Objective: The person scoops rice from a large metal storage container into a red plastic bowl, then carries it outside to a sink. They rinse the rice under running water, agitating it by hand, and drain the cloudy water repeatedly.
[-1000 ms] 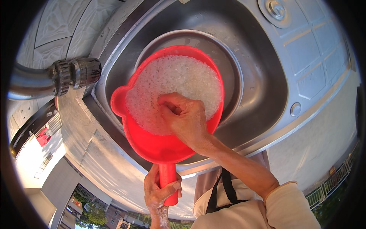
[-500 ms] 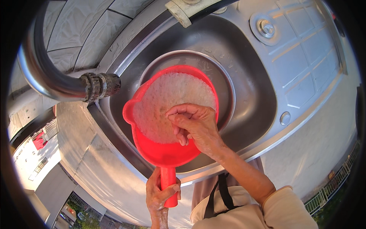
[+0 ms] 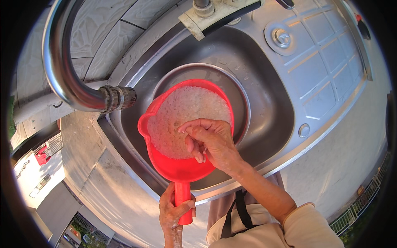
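Observation:
My left hand (image 3: 171, 213) wraps round the handle of a red plastic dipper (image 3: 182, 171), tilted over the sink. White grains that look like rice (image 3: 186, 107) fill most of its bowl, with a bare red strip near the handle. Over the grains hovers my right hand (image 3: 211, 140), its thumb and forefinger pinched together and the other fingers curled. Whatever the pinch holds, if anything, is too small to name. Beneath the dipper, a round metal basin (image 3: 246, 103) sits in the sink, partly hidden.
The steel sink (image 3: 269, 107) has a ribbed drainboard (image 3: 326, 53) with a round metal plug (image 3: 282, 38) at right. A curved metal spout (image 3: 62, 70) hangs on the left. At the top, a pale fitting with a black bar (image 3: 219, 18) juts over the sink edge.
My view has shifted slightly, so the spout and sink sit differently in it. The pinched right hand stays over the grains, and the left keeps its grip on the dipper.

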`<state>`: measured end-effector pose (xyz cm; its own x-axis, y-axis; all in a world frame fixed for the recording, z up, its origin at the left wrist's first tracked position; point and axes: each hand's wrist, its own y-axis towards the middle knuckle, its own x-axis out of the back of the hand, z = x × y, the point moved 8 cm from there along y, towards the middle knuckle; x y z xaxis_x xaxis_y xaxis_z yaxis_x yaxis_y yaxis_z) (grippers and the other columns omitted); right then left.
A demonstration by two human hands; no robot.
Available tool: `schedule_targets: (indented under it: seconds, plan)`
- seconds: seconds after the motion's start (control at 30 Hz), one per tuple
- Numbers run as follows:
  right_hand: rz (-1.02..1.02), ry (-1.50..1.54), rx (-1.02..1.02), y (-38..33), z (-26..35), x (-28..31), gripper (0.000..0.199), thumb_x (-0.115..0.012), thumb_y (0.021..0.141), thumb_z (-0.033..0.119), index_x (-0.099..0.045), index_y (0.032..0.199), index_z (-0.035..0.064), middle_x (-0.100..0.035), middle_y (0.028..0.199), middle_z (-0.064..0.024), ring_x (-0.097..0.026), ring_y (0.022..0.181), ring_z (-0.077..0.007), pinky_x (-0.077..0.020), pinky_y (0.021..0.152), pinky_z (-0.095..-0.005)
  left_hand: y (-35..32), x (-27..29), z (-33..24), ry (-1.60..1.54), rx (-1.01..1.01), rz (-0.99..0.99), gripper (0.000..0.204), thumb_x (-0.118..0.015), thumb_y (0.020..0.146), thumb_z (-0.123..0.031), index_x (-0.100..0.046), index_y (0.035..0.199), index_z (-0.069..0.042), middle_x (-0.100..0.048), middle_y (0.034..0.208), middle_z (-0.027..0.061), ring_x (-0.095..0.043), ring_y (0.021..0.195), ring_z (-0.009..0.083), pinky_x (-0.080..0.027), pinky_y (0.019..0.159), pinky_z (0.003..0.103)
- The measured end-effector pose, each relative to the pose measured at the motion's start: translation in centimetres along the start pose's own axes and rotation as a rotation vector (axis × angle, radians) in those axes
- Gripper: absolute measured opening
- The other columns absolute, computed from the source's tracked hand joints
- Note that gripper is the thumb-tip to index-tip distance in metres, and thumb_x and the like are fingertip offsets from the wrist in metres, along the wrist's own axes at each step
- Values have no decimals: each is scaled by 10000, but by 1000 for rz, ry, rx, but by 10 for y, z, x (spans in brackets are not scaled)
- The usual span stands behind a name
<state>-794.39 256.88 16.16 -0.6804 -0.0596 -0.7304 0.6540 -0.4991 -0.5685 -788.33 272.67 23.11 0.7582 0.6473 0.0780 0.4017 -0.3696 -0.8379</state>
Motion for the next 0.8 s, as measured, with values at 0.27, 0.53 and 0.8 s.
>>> schedule_targets:
  seconds: [0.27, 0.53, 0.8]
  plan:
    - [10, -17, 7, -3, 1, -2, 147, -546, 876, 39, -627, 957, -53, -592, 642, -97, -504, 432, -110, -388, 381, -206, -2, 0, -3, 10, 4, -9, 569, -691, 542, -148, -492, 1015, 98, -533, 586, 122, -487, 393, 166, -404, 371, 243]
    - [-24, -48, -60, 5, -3, -6, 150, -537, 884, 43, -622, 945, -65, -589, 637, -103, -492, 423, -116, -375, 371, -212, -1, 0, -2, -8, 1, -5, 559, -689, 548, -132, -494, 1020, 97, -536, 589, 123, -490, 390, 166, -404, 371, 240]
    - [22, -7, -5, 0, 3, -5, 179, -516, 898, 63, -628, 940, -71, -586, 616, -109, -475, 400, -117, -366, 366, -210, 2, -1, 1, -35, -9, 41, 550, -699, 569, -128, -487, 1028, 89, -539, 584, 130, -488, 371, 170, -400, 364, 241]
